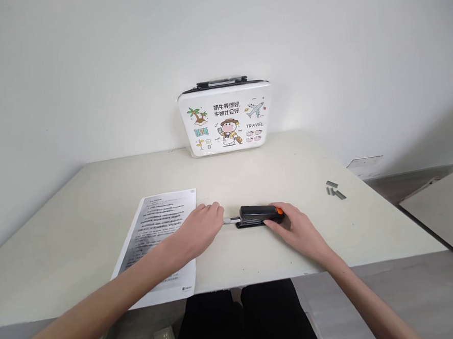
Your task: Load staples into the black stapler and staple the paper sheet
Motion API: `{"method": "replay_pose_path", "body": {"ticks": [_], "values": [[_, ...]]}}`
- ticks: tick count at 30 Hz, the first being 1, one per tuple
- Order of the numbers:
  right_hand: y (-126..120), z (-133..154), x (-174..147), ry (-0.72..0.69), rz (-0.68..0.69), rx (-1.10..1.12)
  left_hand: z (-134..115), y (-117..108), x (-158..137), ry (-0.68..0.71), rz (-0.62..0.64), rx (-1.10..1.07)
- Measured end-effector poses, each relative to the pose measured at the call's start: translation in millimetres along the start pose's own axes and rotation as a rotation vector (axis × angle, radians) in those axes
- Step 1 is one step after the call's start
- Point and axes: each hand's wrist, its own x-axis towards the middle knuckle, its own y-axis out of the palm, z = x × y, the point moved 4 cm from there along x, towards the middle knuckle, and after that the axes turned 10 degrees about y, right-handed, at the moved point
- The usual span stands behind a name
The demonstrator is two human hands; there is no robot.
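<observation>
Stapler (260,214): Lying on the table (226,172), between the left hand (206,224) and the right hand (297,229); touching the right fingers, standing just apart from the left.
Metal rail (230,220): Projecting from the stapler's left end; reaching the left fingertips.
Left hand: Pinching the rail's outer end with curled fingers, contact partly hidden; bending just left of the stapler.
Right hand: Grasping the stapler's right end beside the orange part (279,210), with thumb pressing along the near side.
Case (228,131): Standing behind the stapler; reading "TRAVEL" and "奶牛养得好,牛奶才会好".
Printed sheet (153,230): Lying left of the stapler, partly under the left forearm; showing dense text too small to read.
Grey strips (340,195): Lying well right of the stapler.
</observation>
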Motion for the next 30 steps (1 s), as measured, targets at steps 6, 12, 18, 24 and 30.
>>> {"method": "replay_pose_path", "body": {"ticks": [6,12,18,24,30], "values": [[-0.1,-1.0,0.5,-0.003,-0.005,0.001,-4.7,3.0,12.8,0.026,0.010,-0.024],[-0.2,-0.5,1.0,-0.012,-0.001,0.007,-2.8,2.1,15.6,0.006,0.066,0.058],[-1.4,2.6,1.0,-0.044,-0.019,0.018,24.6,8.7,-6.6,-0.068,0.062,-0.206],[-5.0,2.8,4.2,-0.019,0.061,0.059,41.7,15.4,-11.9,0.042,0.005,-0.606],[-7.6,4.9,6.8,-0.027,0.186,0.078,38.8,17.5,25.4,0.160,-0.046,-0.637]]}}
